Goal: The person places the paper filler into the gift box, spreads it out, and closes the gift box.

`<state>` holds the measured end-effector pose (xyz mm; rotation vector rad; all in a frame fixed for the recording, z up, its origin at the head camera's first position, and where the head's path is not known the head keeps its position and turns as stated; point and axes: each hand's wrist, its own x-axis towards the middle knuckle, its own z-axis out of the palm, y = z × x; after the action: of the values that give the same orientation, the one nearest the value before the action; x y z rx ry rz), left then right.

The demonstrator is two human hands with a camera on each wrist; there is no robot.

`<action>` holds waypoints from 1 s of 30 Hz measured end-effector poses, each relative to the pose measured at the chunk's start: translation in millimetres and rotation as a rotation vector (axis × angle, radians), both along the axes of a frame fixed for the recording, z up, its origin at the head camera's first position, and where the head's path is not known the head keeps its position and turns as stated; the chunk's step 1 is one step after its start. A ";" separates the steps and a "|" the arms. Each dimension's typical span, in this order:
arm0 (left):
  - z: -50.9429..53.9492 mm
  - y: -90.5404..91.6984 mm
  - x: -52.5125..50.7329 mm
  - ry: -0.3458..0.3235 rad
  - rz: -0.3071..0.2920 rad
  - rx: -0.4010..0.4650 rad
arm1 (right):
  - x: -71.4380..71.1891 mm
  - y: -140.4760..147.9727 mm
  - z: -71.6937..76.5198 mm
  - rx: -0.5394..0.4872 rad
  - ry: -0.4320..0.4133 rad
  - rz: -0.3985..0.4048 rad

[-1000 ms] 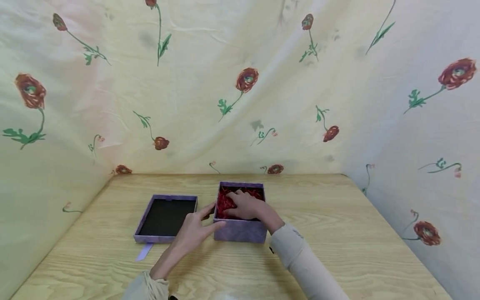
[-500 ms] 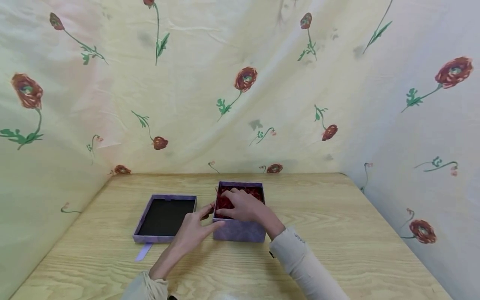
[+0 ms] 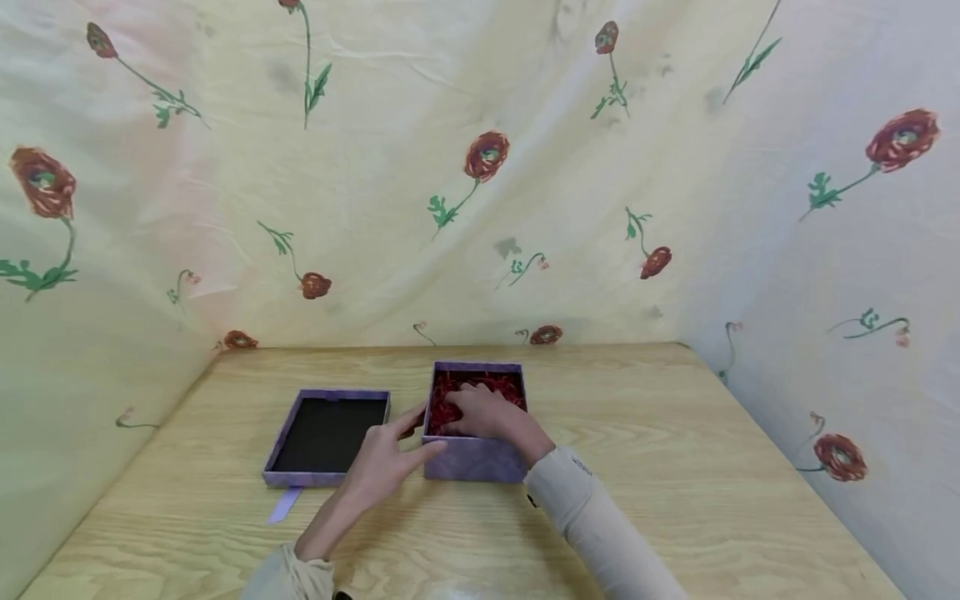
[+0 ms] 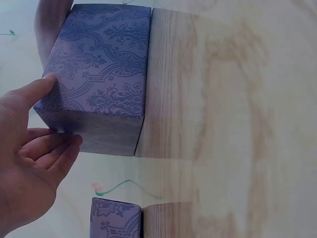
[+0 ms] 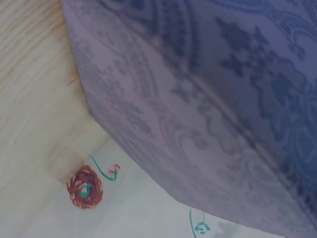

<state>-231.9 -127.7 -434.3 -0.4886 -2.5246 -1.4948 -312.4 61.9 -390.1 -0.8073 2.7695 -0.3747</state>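
A purple patterned box (image 3: 476, 460), its top uncovered, holds red shredded paper (image 3: 444, 390). My left hand (image 3: 377, 461) holds the box's near left corner. In the left wrist view, the left thumb lies on the patterned front of the box (image 4: 101, 64) and the fingers rest against its left side. Inside the box, my right hand (image 3: 487, 414) rests on the shredded paper with its fingers spread; their tips are partly hidden in it. The right wrist view shows only the outside of the box (image 5: 148, 99), not the hand.
The purple lid (image 3: 330, 433), black inside, lies upturned left of the box, close to my left hand. A lilac ribbon (image 3: 286, 505) sticks out from its near edge. Behind the wooden table (image 3: 675, 467) hangs a floral cloth (image 3: 375, 167), which also covers both sides.
My right hand rose slightly toward the box's left rim, then moved back down into the shredded paper. My left hand keeps its hold on the corner. The view shifts slightly.
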 end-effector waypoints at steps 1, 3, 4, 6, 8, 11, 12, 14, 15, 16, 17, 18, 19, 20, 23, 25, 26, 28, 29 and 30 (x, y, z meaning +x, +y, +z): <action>0.1 -0.3 0.1 -0.004 0.002 0.003 | 0.1 0.1 0.4 -0.005 -0.001 0.000; 0.3 -0.6 0.2 -0.013 0.005 0.009 | 0.2 1.5 2.2 -0.030 -0.010 0.005; 0.4 -0.7 0.2 -0.014 0.006 0.009 | 0.4 2.8 3.9 -0.054 -0.012 0.013; 1.0 -0.9 0.4 -0.011 0.004 0.009 | 0.7 6.4 8.7 -0.114 -0.010 0.029; 1.4 -0.9 0.0 -0.005 0.007 0.010 | 1.1 11.5 14.8 -0.197 -0.006 0.049; 1.4 -0.8 -1.0 0.010 0.004 0.016 | 2.3 21.8 25.0 -0.325 -0.006 0.088; 1.2 -0.5 -1.6 0.015 0.002 0.018 | 2.9 26.1 28.1 -0.363 -0.009 0.098; 0.6 -0.1 -2.4 0.021 -0.007 0.021 | 4.1 35.4 33.4 -0.429 -0.022 0.109; 0.5 0.0 -2.6 0.024 -0.012 0.022 | 5.5 40.4 36.3 -0.454 -0.029 0.108; 0.4 0.4 -2.8 0.025 -0.017 0.022 | 6.7 45.6 38.6 -0.473 -0.032 0.104; 0.4 0.9 -2.7 0.027 -0.017 0.021 | 8.9 50.7 41.3 -0.487 -0.035 0.097; 0.3 1.2 -2.7 0.025 -0.017 0.020 | 11.4 55.6 43.8 -0.496 -0.038 0.091; 0.1 1.3 -2.6 0.024 -0.018 0.019 | 13.9 60.0 46.1 -0.504 -0.041 0.082; 0.2 1.4 -2.6 0.021 -0.016 0.016 | 16.8 63.8 48.3 -0.506 -0.038 0.075; 0.7 1.2 -1.7 0.019 -0.011 0.003 | 24.4 71.4 50.7 -0.496 -0.030 0.088; 1.6 0.7 -0.9 0.006 -0.011 0.002 | 28.3 71.8 49.0 -0.466 -0.042 0.108; 2.0 0.5 -0.6 0.001 -0.009 0.003 | 29.8 70.7 47.3 -0.448 -0.049 0.124; 2.7 0.3 -0.1 -0.006 -0.007 0.008 | 31.0 66.2 42.4 -0.405 -0.063 0.153; 2.8 0.4 0.1 -0.011 -0.006 0.012 | 30.7 63.1 39.3 -0.381 -0.067 0.159; 3.0 0.5 0.5 -0.020 -0.003 0.017 | 29.5 59.7 35.6 -0.360 -0.068 0.168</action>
<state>-231.4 -127.2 -431.4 -0.4770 -2.5256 -1.5281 -282.9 121.6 -354.4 -1.0754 2.5813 -0.8664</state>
